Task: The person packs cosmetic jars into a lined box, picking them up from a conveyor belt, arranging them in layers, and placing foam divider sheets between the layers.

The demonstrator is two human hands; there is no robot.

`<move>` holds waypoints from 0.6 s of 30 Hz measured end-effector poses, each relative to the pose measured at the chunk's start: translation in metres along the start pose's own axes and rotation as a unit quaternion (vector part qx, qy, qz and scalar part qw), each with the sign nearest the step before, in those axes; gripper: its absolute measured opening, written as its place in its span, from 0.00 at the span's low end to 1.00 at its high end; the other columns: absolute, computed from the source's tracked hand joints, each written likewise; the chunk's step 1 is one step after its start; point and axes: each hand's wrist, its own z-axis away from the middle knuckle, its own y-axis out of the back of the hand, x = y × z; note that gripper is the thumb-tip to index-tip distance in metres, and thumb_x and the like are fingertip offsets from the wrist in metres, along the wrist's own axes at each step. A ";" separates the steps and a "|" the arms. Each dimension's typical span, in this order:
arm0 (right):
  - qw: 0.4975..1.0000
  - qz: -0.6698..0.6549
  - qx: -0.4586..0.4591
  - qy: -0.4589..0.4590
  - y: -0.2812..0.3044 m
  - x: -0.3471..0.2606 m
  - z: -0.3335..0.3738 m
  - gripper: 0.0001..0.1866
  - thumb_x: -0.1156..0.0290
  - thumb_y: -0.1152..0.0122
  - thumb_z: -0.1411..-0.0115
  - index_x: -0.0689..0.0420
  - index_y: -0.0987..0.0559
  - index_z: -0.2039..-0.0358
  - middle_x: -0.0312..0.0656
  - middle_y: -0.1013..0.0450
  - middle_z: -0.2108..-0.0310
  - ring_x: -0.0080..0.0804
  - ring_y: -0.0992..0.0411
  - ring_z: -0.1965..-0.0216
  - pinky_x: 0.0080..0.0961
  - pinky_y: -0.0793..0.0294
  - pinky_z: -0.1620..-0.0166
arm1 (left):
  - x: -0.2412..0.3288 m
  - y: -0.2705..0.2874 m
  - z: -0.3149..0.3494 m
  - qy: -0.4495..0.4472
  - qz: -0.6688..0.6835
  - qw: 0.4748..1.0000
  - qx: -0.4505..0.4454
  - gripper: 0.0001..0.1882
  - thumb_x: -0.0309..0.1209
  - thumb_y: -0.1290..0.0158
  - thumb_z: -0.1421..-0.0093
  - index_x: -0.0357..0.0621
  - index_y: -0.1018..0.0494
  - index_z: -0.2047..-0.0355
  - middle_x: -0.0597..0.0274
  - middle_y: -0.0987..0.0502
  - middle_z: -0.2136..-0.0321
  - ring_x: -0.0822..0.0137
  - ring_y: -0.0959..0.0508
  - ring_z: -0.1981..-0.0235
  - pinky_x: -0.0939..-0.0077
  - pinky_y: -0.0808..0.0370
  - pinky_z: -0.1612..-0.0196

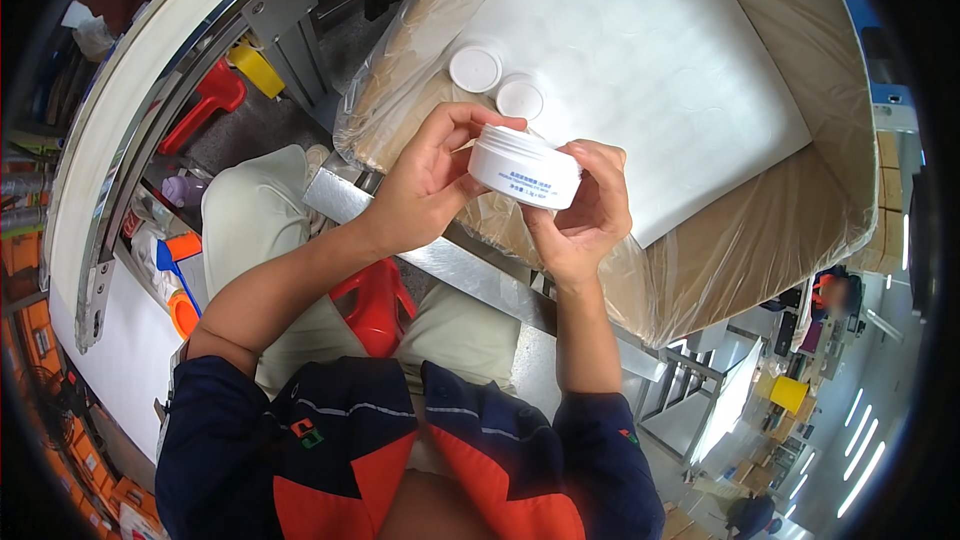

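Observation:
A round white plastic jar [524, 169] with blue print on its side is held up between both hands, tilted, its threaded rim toward the far side. My left hand [432, 172] grips it from the left, thumb at the side and index finger along the top rim. From the right, my right hand [588, 212] closes around the other end with thumb below and fingers behind. Just beyond stand two white round jars or lids [475, 69] on a white sheet [640, 50]. Whether the held jar contains anything cannot be seen.
The white sheet lies inside a large cardboard box [770, 220] lined with clear plastic film. A metal frame bar [450, 265] runs between the box and my lap. At left curves a white conveyor edge [110, 110], with red [210, 100] and yellow [257, 72] items below it.

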 end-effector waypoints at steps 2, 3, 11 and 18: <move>1.000 -0.002 -0.001 0.000 0.000 0.000 0.000 0.30 0.84 0.36 0.67 0.61 0.23 0.56 0.43 0.29 0.61 0.35 0.35 0.57 0.27 0.34 0.53 | -0.001 0.000 0.000 -0.001 0.006 1.000 0.001 0.28 0.11 0.54 0.42 0.44 0.45 0.43 0.43 0.38 0.39 0.62 0.34 0.38 0.67 0.35 0.37; 1.000 -0.001 -0.002 -0.001 -0.001 -0.001 0.000 0.30 0.84 0.36 0.67 0.61 0.23 0.56 0.43 0.28 0.61 0.35 0.35 0.57 0.28 0.34 0.53 | -0.001 0.000 0.000 -0.001 0.006 1.000 0.000 0.28 0.11 0.54 0.42 0.44 0.45 0.43 0.43 0.38 0.39 0.62 0.34 0.38 0.67 0.35 0.37; 1.000 0.003 0.001 -0.003 -0.001 -0.001 0.000 0.30 0.84 0.36 0.67 0.60 0.23 0.56 0.43 0.28 0.61 0.36 0.35 0.57 0.28 0.34 0.53 | -0.002 0.000 -0.001 0.000 -0.002 1.000 0.005 0.28 0.12 0.53 0.41 0.44 0.45 0.43 0.43 0.37 0.39 0.62 0.34 0.38 0.69 0.35 0.37; 0.983 0.087 0.071 -0.146 0.003 0.029 -0.011 0.26 0.75 0.26 0.55 0.63 0.24 0.53 0.42 0.29 0.56 0.25 0.31 0.63 0.21 0.28 0.64 | -0.005 0.006 -0.002 0.028 -0.053 0.993 0.099 0.30 0.15 0.50 0.40 0.41 0.47 0.39 0.48 0.37 0.40 0.61 0.34 0.38 0.67 0.33 0.39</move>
